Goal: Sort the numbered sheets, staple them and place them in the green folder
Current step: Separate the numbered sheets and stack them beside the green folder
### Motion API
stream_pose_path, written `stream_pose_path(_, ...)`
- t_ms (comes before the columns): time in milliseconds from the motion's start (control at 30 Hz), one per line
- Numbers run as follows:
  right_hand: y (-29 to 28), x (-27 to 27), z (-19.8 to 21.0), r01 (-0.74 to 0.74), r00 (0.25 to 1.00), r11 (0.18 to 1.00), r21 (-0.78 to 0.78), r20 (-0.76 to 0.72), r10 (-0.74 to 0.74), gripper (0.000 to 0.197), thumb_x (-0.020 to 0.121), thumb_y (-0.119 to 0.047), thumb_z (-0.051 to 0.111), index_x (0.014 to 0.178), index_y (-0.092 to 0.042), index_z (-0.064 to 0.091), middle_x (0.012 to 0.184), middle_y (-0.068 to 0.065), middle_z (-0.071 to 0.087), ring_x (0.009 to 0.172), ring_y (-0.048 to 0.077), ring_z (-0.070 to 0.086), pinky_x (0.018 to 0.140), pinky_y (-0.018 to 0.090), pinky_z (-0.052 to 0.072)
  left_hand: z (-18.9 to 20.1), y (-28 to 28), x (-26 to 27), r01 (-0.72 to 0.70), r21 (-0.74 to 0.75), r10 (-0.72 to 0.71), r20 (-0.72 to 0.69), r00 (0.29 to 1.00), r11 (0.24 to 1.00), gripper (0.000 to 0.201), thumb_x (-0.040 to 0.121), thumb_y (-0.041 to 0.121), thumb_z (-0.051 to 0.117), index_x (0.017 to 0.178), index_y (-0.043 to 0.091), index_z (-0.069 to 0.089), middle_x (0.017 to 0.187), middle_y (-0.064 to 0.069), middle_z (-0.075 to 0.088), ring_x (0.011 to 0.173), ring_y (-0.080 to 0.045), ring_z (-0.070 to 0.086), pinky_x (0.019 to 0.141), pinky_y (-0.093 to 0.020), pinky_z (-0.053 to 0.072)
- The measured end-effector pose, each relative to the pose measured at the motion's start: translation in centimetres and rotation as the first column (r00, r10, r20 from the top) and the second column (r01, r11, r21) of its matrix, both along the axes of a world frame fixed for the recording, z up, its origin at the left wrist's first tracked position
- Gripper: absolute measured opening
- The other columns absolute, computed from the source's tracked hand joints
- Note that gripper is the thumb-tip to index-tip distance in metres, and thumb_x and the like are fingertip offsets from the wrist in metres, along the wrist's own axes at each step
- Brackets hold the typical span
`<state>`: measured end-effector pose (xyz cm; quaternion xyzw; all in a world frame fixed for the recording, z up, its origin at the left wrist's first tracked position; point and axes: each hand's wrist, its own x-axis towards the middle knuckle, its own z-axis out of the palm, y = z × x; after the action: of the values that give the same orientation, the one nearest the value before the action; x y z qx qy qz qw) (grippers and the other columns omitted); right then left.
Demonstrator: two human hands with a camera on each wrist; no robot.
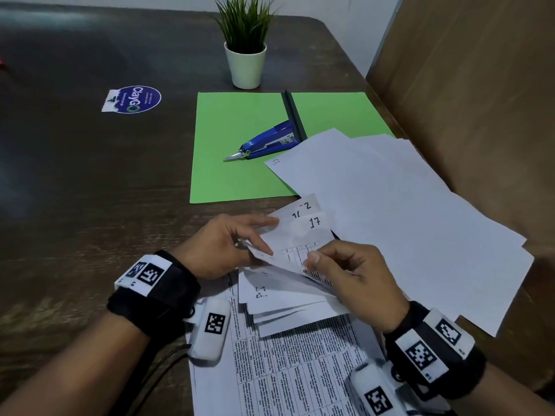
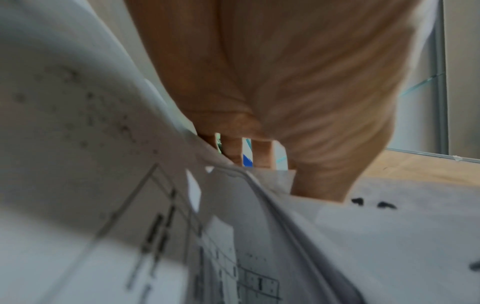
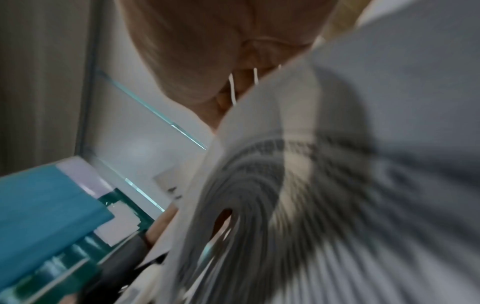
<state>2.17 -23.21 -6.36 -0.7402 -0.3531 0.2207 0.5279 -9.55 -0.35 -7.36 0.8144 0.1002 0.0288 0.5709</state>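
A fanned bundle of numbered sheets [image 1: 295, 244] sits at the near centre of a dark wooden table [image 1: 75, 175], held up by both hands. The left hand [image 1: 223, 246] pinches the bundle's left edge with thumb and fingers; the right hand [image 1: 353, 279] grips its lower right side, thumb on top. The front sheet reads 17 — another behind it shows a 2. More loose sheets [image 1: 399, 211] spread from 1 to 3 o'clock of the bundle, and a printed page of tables [image 1: 300, 376] lies beneath the wrists at 6 o'clock. At 12 o'clock the green folder [image 1: 240, 145] lies open and flat; on it rests a blue stapler [image 1: 267, 141], and the loose sheets overlap its right half. Beyond stand a potted plant [image 1: 245, 46] and, at 10 o'clock, a round sticker [image 1: 135, 99].
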Motion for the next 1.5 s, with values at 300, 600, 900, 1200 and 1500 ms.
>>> stream_pose_path(300,3.3,5.0,2.5,0.070,0.791,0.885,-0.461,0.566,0.232,0.042,0.090,-0.028,0.066,0.132,-0.026,0.061,0.114,-0.009,0.066,0.111,0.016,0.054,0.091,0.036,0.047,0.5,0.0,-0.1,0.031,0.013,-0.031,-0.009,0.999,0.999,0.043,0.072,-0.023,0.071,0.083,0.017,0.084,0.138,0.015,0.060,0.132,0.006,0.049,0.081,-0.021,0.058)
stream_pose_path(600,2.8,5.4,1.2,0.098,0.790,0.953,-0.287,0.605,0.101,0.008,0.082,-0.026,0.078,0.085,-0.020,0.073,0.084,-0.006,0.063,0.085,0.016,0.056,0.073,0.040,0.050,0.2,0.0,0.0,0.026,-0.004,-0.026,0.012,1.000,1.000,0.039,0.070,-0.019,0.076,0.080,0.019,0.083,0.120,0.012,0.070,0.119,0.000,0.060,0.079,-0.018,0.054)
stream_pose_path(900,0.4,2.7,1.3,-0.151,0.835,0.964,-0.218,0.495,0.242,0.015,0.084,-0.032,0.069,0.076,-0.022,0.077,0.070,-0.013,0.066,0.064,0.004,0.059,0.060,0.016,0.040,0.2,-0.1,0.1,0.009,-0.041,-0.008,0.024,1.000,0.999,0.043,0.067,-0.025,0.073,0.078,0.016,0.082,0.117,0.005,0.073,0.112,-0.009,0.067,0.085,-0.042,0.060)
stream_pose_path(1200,1.8,2.5,2.0,-0.075,0.901,0.996,-0.054,0.425,0.091,0.041,0.096,-0.043,0.058,0.076,-0.010,0.074,0.074,-0.001,0.070,0.069,0.017,0.064,0.067,0.038,0.052,-0.3,-0.3,0.3,-0.079,-0.060,0.082,0.054,0.995,0.995,0.026,0.067,0.006,0.089,0.075,0.020,0.069,0.084,-0.009,0.073,0.076,-0.010,0.068,0.067,-0.025,0.054)
stream_pose_path(1500,2.8,3.4,1.9,0.068,0.884,0.955,-0.290,0.461,0.077,0.005,0.083,-0.023,0.076,0.083,-0.018,0.074,0.074,-0.010,0.065,0.073,0.011,0.060,0.072,0.031,0.051,-0.3,-0.2,0.2,-0.062,-0.128,0.065,0.018,0.998,0.990,0.048,0.073,0.052,0.082,0.113,0.027,0.072,0.103,0.003,0.077,0.096,-0.010,0.071,0.073,-0.023,0.058)
